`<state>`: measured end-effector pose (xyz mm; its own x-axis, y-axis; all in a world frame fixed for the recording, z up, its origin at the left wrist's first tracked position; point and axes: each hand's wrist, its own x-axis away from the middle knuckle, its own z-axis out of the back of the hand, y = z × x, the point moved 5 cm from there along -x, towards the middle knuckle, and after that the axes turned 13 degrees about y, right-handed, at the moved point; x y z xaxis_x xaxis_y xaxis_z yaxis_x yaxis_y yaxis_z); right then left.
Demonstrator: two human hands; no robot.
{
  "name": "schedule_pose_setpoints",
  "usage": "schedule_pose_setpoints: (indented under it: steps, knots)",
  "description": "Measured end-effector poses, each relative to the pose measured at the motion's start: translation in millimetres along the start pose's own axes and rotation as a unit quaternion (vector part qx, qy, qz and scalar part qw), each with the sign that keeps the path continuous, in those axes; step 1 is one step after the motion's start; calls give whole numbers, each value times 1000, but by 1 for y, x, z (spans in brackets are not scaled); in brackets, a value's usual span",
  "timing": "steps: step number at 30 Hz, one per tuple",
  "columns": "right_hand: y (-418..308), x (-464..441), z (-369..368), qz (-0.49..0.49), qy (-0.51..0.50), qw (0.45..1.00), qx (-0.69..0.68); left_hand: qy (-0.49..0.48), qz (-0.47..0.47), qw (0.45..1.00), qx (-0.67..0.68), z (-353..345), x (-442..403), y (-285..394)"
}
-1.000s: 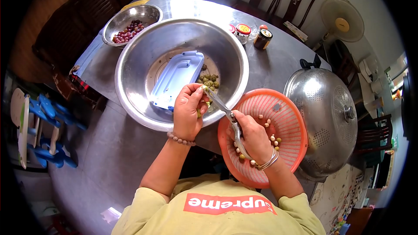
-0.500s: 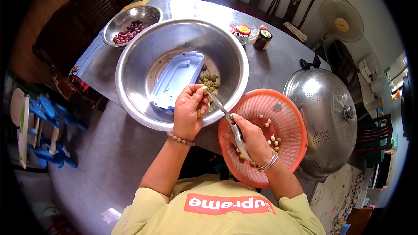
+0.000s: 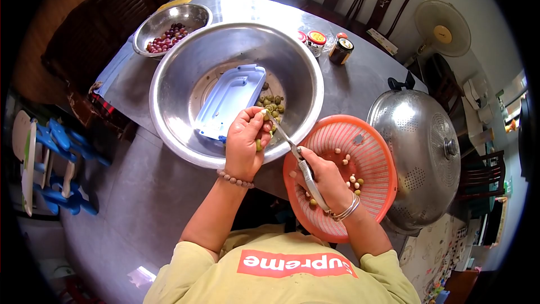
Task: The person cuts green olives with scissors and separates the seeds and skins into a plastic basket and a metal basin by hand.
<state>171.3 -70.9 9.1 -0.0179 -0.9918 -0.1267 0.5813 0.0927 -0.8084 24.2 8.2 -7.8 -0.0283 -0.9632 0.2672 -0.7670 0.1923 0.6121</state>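
Note:
My left hand (image 3: 243, 141) pinches a small green lotus seed (image 3: 265, 114), pale at its tip, over the near rim of a wide steel basin (image 3: 169, 141). More green seed shows lower in its curled fingers. Wrapped in my right hand (image 3: 329, 179) are metal pliers (image 3: 305, 170), whose jaws reach up-left to the seed. Whether the jaws bite into it I cannot tell. Inside the basin lie a pale blue plastic tray (image 3: 233, 101) and several green-brown seeds (image 3: 274, 103). Beneath my right hand, an orange plastic basket (image 3: 374, 152) holds several white peeled seeds (image 3: 352, 178) and some green ones.
A steel bowl of red grapes (image 3: 170, 39) stands at the far left of the table. Jars (image 3: 341, 50) sit behind the basin. To the right is a large domed steel lid (image 3: 419, 157). Chairs (image 3: 388, 0) and a fan (image 3: 443, 31) are beyond.
The view has shifted very slightly. Both hands stay in nearly the same pose, with the pliers still at the seed in my left fingers.

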Motion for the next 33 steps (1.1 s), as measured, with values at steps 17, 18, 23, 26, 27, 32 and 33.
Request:
schedule_pose_setpoints:
  steps: [17,18,23,26,27,32,33]
  knots:
    - [-3,2,0,-74,-49,995,-53,-12,-5,1000,0,1,-1,0]
    - [-3,2,0,-73,-48,995,-53,-7,-5,1000,-2,1,-1,0]
    - [-4,2,-1,-101,-59,991,-71,-9,-4,1000,-2,1,-1,0]
    - [-4,3,-1,-103,-57,990,-80,-13,-6,1000,-1,1,-1,0]
    - [-4,3,-1,-97,-54,991,-78,-12,-8,1000,-1,0,0,0]
    - [-9,2,1,-110,-57,989,-77,-4,-13,1000,-1,0,-1,0]
    - [-9,2,2,-114,-58,989,-71,-1,-15,1000,-2,1,-1,0]
